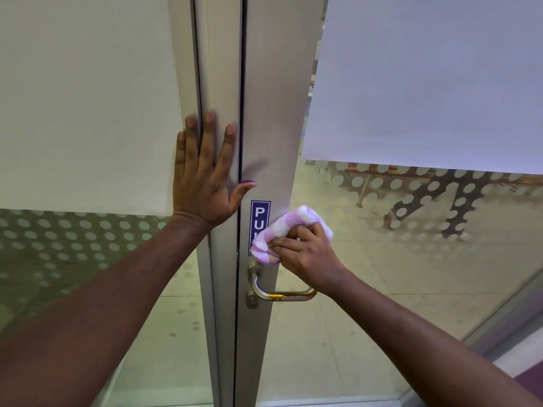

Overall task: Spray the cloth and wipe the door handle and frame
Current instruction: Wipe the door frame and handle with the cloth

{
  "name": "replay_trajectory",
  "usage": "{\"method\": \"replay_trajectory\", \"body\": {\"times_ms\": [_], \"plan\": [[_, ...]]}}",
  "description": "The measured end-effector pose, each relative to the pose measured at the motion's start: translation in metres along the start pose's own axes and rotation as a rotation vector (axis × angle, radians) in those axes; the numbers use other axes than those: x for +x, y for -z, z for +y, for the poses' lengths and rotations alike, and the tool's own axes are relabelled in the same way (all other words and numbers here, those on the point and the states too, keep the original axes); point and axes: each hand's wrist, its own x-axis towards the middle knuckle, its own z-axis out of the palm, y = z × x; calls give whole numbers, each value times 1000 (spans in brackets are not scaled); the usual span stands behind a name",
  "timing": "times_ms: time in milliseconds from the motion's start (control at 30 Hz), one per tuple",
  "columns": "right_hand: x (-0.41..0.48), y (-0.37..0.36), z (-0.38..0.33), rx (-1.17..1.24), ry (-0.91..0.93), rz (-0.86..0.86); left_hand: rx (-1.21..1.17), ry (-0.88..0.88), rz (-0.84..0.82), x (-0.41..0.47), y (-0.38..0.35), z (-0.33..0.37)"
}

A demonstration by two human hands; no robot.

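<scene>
Fingers (pixel 289 240) around cloth (pixel 282 230) against frame (pixel 273 127)

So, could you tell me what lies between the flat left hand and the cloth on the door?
In the head view, the dark door gap and the blue PULL sticker lie between the left hand and the cloth.

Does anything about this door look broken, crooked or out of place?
Nothing stands out. The handle sits level, and the frame shows no dents or spills. The blue sign hangs straight, its lower part hidden behind the cloth in the right hand. The left hand lies flat on the frame.
</scene>
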Motion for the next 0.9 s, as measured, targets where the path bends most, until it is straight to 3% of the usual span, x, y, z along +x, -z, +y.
{"method": "replay_trajectory", "body": {"times_ms": [133, 333, 633, 900], "plan": [[-10, -1, -4, -15, 25, -86, -1, -1, -6, 0, 0, 0], [-15, 11, -12, 0, -117, -172, -1, -2, -6, 1, 1, 1], [-62, 49, -10, 83, -495, -33, 3, 3, 6, 1, 2, 1], [-64, 55, -44, 398, -1031, -29, 0, 3, -3, 2, 3, 1]]}}
